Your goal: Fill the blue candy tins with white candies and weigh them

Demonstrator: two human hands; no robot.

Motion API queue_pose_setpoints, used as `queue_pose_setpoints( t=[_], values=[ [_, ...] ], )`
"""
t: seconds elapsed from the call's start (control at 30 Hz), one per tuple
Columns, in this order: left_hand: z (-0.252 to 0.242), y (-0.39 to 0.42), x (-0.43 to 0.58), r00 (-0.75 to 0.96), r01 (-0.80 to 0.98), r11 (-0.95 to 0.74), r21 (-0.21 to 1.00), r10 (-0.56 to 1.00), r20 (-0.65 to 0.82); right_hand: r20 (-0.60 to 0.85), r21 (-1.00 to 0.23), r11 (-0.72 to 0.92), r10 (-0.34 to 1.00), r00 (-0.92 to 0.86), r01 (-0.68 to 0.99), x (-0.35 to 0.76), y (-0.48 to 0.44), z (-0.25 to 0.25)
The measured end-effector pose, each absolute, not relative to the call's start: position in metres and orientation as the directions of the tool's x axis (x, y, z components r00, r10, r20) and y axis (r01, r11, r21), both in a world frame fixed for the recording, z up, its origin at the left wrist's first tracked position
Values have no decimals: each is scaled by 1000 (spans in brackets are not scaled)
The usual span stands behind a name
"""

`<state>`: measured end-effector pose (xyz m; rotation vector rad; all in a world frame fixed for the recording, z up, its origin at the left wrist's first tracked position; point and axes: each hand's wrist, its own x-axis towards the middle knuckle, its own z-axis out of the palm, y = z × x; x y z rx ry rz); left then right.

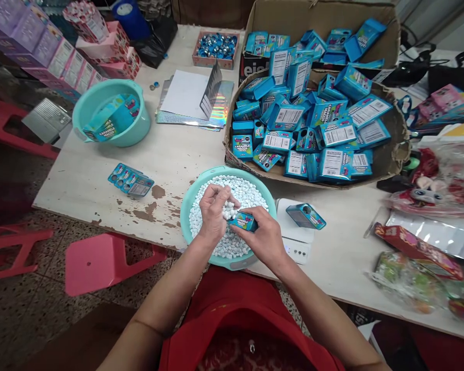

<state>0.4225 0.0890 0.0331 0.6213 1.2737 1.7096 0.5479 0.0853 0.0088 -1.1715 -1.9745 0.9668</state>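
Note:
A turquoise basin (186, 226) full of small white candies (204, 245) stands at the table's front edge. Over it, my left hand (215, 211) is closed around a small heap of the white candies, the fingers curled at the mouth of a tin. My right hand (263, 234) grips that small blue candy tin (243, 221), tilted on its side with its opening toward my left hand. To the right, another blue tin (305, 215) with a round hole in its top rests on a white digital scale (299, 239).
A torn cardboard box (400, 149) heaped with blue tins stands behind the scale. Several tins (130, 180) stand together at left, below a second turquoise basin (141, 121) holding printed packaging. A small tray (216, 49) of blue caps sits at the back. A pink stool (93, 263) stands below.

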Motion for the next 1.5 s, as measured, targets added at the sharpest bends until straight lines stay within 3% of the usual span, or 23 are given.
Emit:
queue_pose_setpoints(
  t=[0.23, 0.83, 1.27, 1.4, 1.5],
  values=[
    [41, 91, 423, -514, -362, -125, 924, 854, -86, 217, -847, 365, 901, -375, 387, 550, 84, 20],
    [37, 86, 423, -541, -295, -95, 951, 837, -84, 179, -900, 300, 917, -357, 318, 543, 80, 16],
    [65, 82, 410, -453, -546, -120, 829, 875, -172, 155, -961, 220, 930, -333, 169, 550, 78, 15],
    [52, 88, 387, -453, -663, -91, 743, 839, -301, 121, -983, 159, 940, -318, 96, 560, 79, 11],
    [18, 94, 375, -465, -667, 93, 739, 722, -512, 72, -993, 94, 956, -286, 65, 562, 79, 3]
  ],
)
